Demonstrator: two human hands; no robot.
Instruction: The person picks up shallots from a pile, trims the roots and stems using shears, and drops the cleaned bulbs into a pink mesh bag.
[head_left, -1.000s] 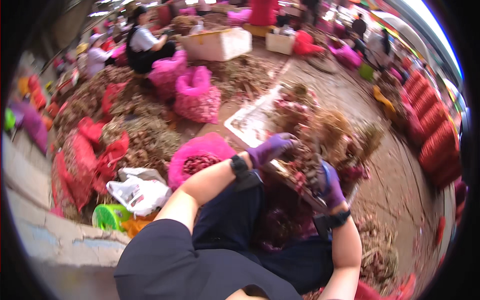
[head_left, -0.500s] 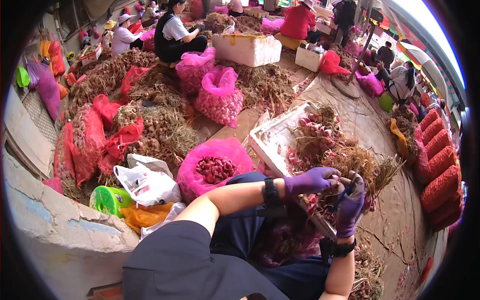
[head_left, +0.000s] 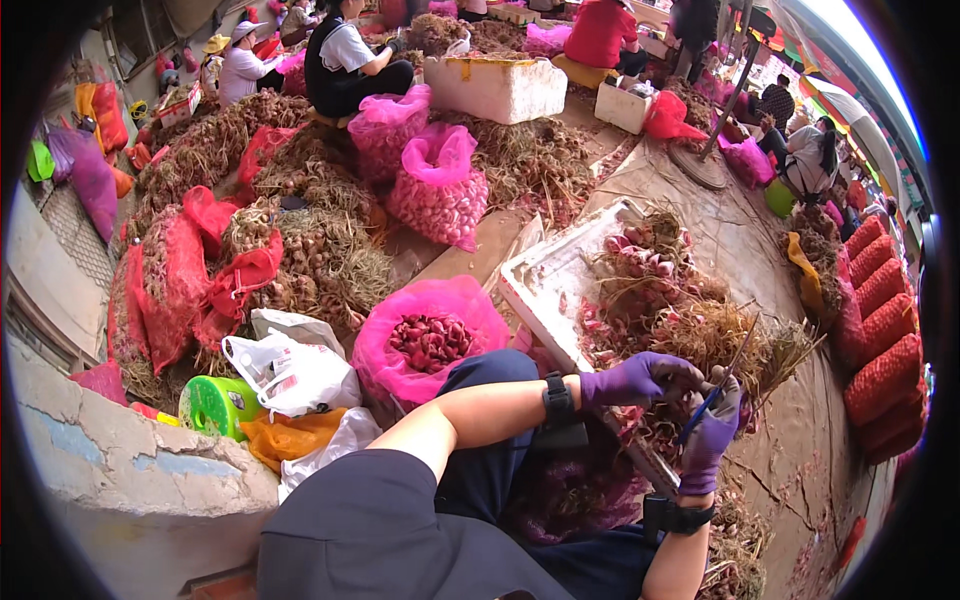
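Note:
My left hand (head_left: 640, 382), in a purple glove, is bent over a white foam box (head_left: 545, 290) that holds reddish bulbs with dry stalks (head_left: 690, 310), like garlic or shallots. Its fingers are closed together; whatever they pinch is too hidden to name. Just to the right, my right hand (head_left: 714, 425), gloved too, grips scissors (head_left: 703, 412) with blue on them, a thin blade pointing up and away. The two hands' fingertips are close to each other. Left of my knee stands a pink mesh bag (head_left: 480, 300) with loose red bulbs (head_left: 430, 342) in it.
A white plastic bag (head_left: 300, 375) and a green plastic stool (head_left: 215, 405) lie left, by a broken wall edge (head_left: 150, 465). Ahead are a filled pink net bag (head_left: 440, 195), stalk heaps (head_left: 310, 250) and seated people. Red filled sacks (head_left: 885, 340) are stacked at right.
My right hand has turned and shifted slightly right and down, so the scissors' blade now shows pointing upward. My left hand has moved a little down and right.

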